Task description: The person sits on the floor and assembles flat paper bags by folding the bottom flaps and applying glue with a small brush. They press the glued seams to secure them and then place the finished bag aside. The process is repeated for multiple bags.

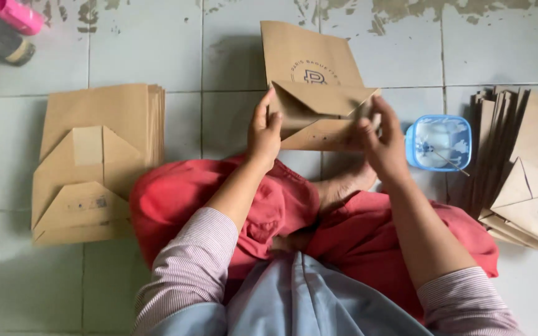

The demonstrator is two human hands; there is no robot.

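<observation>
Seated cross-legged on the tiled floor (157,50), I watch both hands work a brown paper bag (319,93) lying just past the knees. My left hand (264,132) pinches the folded bottom flap at its left edge; my right hand (382,143) grasps the right edge. A stack of folded bags (94,162) lies left, another pile (524,168) right, beside a blue tub (440,142).

I'm holding this flat brown paper bag (319,93) just above the pale tiled floor in front of my crossed legs, printed side facing up, with its bottom end folding open into triangular flaps between my fingers.
</observation>
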